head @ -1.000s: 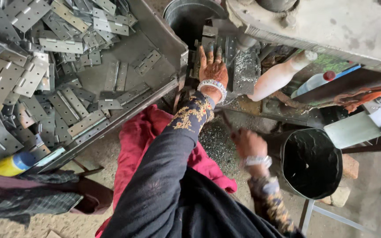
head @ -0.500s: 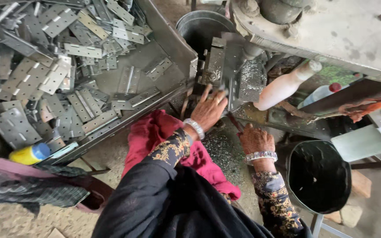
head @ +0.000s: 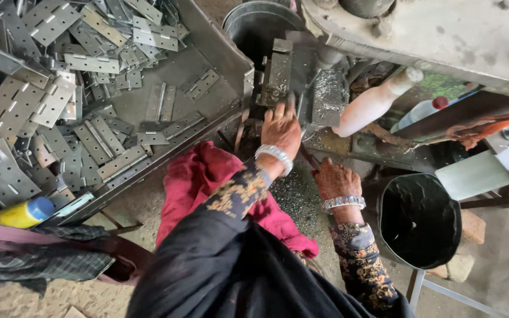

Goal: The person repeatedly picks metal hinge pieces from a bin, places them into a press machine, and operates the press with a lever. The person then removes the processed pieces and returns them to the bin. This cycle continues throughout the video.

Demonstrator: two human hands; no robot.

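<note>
Head view, looking down. Left hand [head: 281,131] lies flat against the dark metal die block [head: 278,76] of the press machine [head: 443,35], fingers [head: 278,112] stretched out and loose, gripping nothing that shows; a small metal plate may sit under the fingertips, cannot tell. Right hand [head: 336,179] rests lower, beside the machine's base, fingers curled down toward a thin dark rod [head: 308,158]; whether they clasp it cannot be told. Silver bangles on both wrists. Metal shavings [head: 293,200] are scattered on the floor between the two forearms. Left of the die block, a large metal tray [head: 219,50] is heaped with punched hinge plates [head: 48,100], thickest toward its far left corner. Pink cloth [head: 207,176] lies over the lap. Black bucket [head: 419,221] stands right of the right hand. A yellow bottle with a blue cap [head: 25,213] lies below the tray's near edge.
</note>
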